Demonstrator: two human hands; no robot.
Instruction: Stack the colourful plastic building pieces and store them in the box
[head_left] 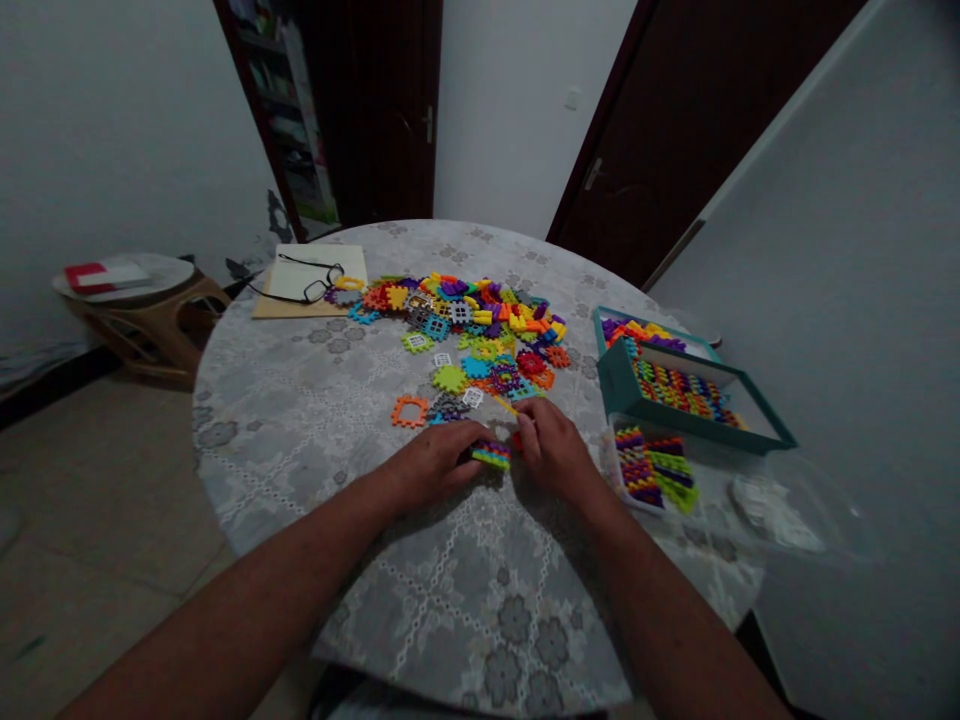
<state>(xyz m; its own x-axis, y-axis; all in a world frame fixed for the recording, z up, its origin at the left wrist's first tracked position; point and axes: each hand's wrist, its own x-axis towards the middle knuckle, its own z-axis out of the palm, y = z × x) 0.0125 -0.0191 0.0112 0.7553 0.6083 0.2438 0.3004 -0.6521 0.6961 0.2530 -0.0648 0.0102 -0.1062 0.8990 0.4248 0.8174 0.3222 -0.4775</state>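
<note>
Both my hands rest on a round table (300, 420) covered with a grey patterned cloth. My left hand (429, 468) is curled, its fingertips closed on a small stack of coloured interlocking plastic tiles (491, 454). My right hand (553, 448) pinches the other side of that stack, with a red tile at its fingertips. Just beyond the hands lies a loose pile of many-coloured square tiles (472, 325), with an orange frame tile (409, 411) lying apart at its near left.
A teal box (694, 390) of sorted tiles and a clear tray of tiles (652, 468) sit to the right, with a plastic bag (772, 505) near the edge. Glasses (315, 282) lie on a notebook at the far left. A stool (142, 300) stands on the floor left.
</note>
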